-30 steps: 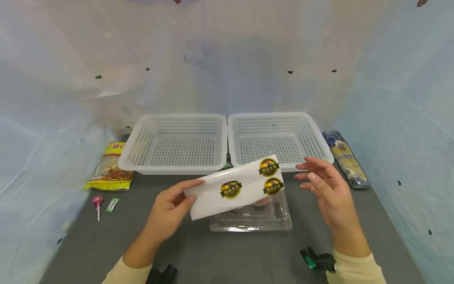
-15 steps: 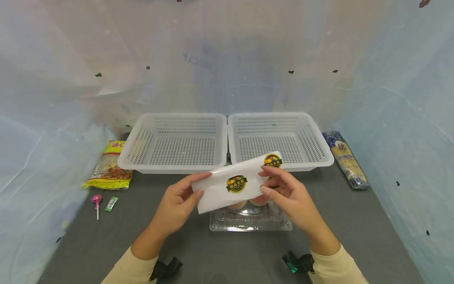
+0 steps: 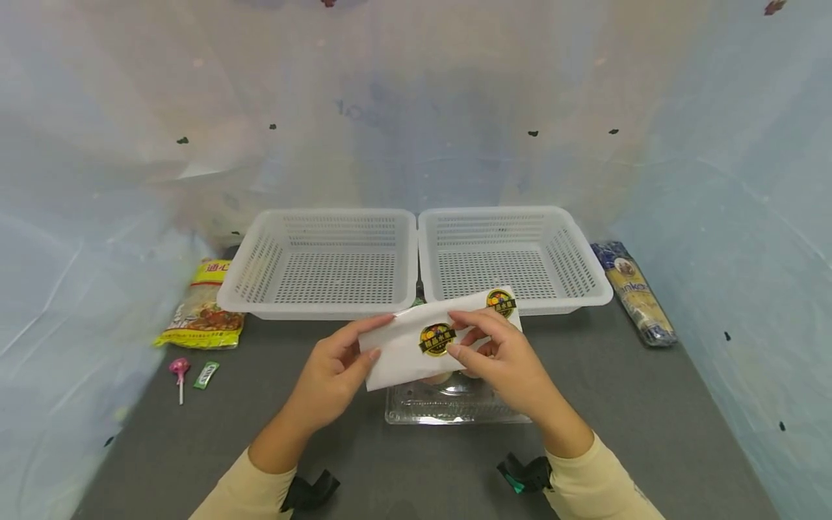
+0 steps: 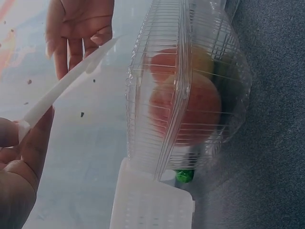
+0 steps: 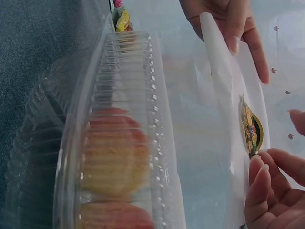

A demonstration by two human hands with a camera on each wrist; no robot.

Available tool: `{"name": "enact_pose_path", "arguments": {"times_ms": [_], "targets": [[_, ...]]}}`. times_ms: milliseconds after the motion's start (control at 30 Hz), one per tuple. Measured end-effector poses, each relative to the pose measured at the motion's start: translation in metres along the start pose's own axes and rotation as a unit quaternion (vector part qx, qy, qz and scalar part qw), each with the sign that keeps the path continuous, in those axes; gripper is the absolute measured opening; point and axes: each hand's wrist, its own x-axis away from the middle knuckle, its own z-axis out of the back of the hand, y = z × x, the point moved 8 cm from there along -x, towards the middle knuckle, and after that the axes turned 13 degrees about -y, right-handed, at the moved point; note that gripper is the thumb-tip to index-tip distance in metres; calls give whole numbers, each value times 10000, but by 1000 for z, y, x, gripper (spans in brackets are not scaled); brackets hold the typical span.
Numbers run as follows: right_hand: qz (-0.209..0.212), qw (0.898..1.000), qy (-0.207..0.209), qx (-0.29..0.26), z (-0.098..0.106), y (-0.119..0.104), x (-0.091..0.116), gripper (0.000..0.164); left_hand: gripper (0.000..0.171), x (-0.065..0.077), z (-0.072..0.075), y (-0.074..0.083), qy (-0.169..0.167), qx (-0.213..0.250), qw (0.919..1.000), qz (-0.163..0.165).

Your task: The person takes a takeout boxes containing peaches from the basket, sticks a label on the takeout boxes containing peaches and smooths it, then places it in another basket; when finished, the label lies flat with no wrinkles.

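Above a clear plastic clamshell box [image 3: 458, 412], my left hand [image 3: 331, 375] pinches the left end of a white sticker sheet [image 3: 393, 354] between thumb and fingers. Round black-and-gold fruit stickers sit on the sheet. My right hand [image 3: 510, 368] has thumb and finger on the edge of the middle sticker [image 3: 434, 339]. In the right wrist view, those fingertips pinch that sticker's edge [image 5: 251, 131], which bends up from the sheet. Another sticker [image 3: 500, 300] shows at the sheet's right end. Red-yellow round fruit [image 5: 114, 152] lies inside the box, whose lid is on.
Two white perforated baskets [image 3: 318, 312] [image 3: 559, 303] stand side by side behind the box. At left lie a yellow food bag [image 3: 201, 310], a pink lollipop [image 3: 179, 368] and a small green packet [image 3: 206, 375]. A blue-and-tan pasta packet [image 3: 633, 292] lies at right.
My right hand has come in from the right, first to the sheet's right end, then leftward to the middle sticker. The left hand and sheet have shifted slightly right.
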Motion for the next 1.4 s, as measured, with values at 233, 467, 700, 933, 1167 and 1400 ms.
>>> {"name": "enact_pose_path", "arguments": {"times_ms": [233,467,700,933,1167,1400], "targets": [[-95,9987,140,470,-4,3,-3,25,54,-1,-1,-3,-3,-4,10000,-60],[9,9961,290,830,-6,1,-5,20,55,0,-2,-3,4,-8,10000,-11],[169,9924,318,1173,-7,-1,-5,28,53,1,-2,-3,3,21,9999,-101],[306,9923,394,1138,-5,-2,-4,25,55,2,-1,-5,10,242,9997,-65],[539,9944,329,846,-2,-8,0,23,57,5,0,-7,37,300,9995,48],[974,9951,-102,169,0,-20,11,24,58,12,-3,-8,-293,674,9973,90]]}}
